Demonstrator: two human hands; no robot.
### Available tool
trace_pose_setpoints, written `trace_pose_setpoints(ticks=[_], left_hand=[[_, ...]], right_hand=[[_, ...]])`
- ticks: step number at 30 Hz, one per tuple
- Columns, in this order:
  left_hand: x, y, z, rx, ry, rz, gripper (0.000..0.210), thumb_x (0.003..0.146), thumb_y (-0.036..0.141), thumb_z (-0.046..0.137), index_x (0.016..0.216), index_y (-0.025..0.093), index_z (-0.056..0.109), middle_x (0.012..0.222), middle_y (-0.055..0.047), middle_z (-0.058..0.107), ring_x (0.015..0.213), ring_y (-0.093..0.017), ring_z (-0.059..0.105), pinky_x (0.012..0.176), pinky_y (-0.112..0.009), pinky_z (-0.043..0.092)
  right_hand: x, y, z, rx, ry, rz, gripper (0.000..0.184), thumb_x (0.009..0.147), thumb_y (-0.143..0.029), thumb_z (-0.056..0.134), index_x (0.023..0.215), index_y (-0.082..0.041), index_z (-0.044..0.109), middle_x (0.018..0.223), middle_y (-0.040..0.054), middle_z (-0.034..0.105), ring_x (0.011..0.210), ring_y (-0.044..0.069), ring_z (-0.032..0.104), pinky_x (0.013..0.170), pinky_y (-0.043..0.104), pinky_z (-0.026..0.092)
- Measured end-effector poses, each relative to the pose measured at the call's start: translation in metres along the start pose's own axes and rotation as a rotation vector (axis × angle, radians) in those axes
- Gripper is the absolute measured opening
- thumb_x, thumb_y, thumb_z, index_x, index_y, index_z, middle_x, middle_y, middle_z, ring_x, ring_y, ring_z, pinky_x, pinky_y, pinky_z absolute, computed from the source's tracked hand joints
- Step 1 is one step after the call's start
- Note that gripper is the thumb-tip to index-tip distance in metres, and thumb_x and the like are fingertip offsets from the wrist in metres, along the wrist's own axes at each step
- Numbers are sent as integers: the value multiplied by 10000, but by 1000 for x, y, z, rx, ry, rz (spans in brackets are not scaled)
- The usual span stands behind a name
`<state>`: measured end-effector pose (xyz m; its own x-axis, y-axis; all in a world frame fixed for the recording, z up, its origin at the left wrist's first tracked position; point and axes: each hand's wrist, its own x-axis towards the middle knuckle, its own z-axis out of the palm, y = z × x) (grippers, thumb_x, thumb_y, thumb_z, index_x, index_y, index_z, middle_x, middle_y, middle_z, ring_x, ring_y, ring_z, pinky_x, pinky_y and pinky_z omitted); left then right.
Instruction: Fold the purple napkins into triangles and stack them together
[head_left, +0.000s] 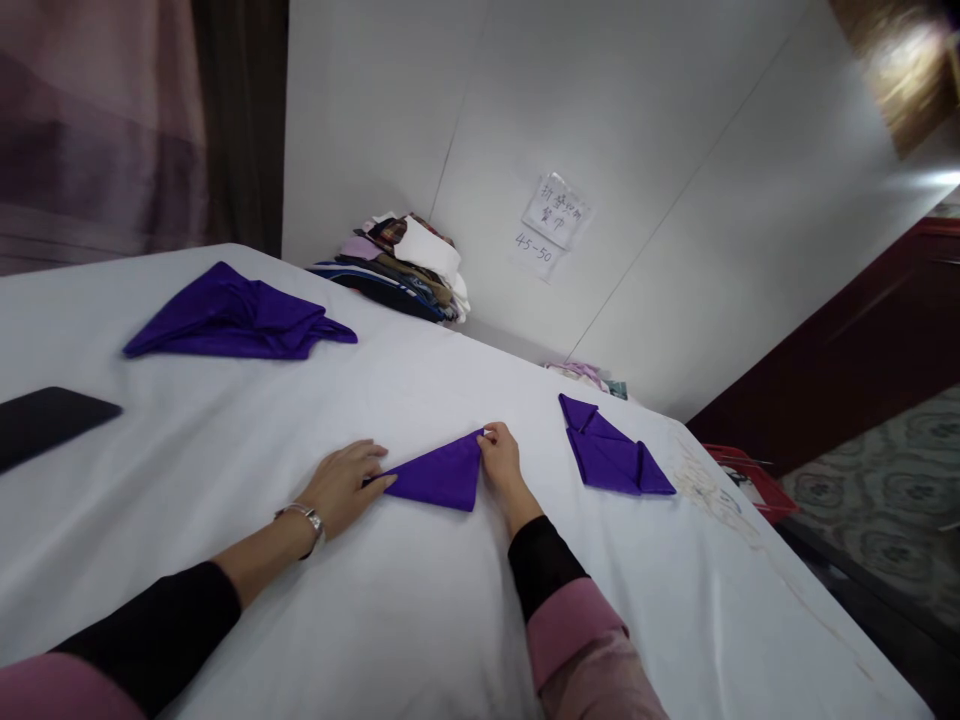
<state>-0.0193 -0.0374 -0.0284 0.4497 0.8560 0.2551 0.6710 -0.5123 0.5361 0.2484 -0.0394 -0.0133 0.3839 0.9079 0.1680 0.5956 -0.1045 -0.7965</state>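
Where the white wall meets the surface (420,620), a taped note (555,212) carries handwritten characters above "45-50". Just below it on the white cloth, the folded purple napkin (442,476) lies between both hands: the left hand (346,482) rests flat and open on its left tip, while the right hand (501,462) pinches its upper corner
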Motion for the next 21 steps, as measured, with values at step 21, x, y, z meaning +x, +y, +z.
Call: trace_pose_setpoints(ticks=[21], left_hand=[[2,0,0,41,94,-5,410,788,525,438,608,228,656,1079,-44,668,1144,-258,513,987,-404,404]], right_hand=[[9,-1,7,-318,-47,-4,259,776,-187,510,1017,-235,593,853,18,625,798,167,559,684,269,378]])
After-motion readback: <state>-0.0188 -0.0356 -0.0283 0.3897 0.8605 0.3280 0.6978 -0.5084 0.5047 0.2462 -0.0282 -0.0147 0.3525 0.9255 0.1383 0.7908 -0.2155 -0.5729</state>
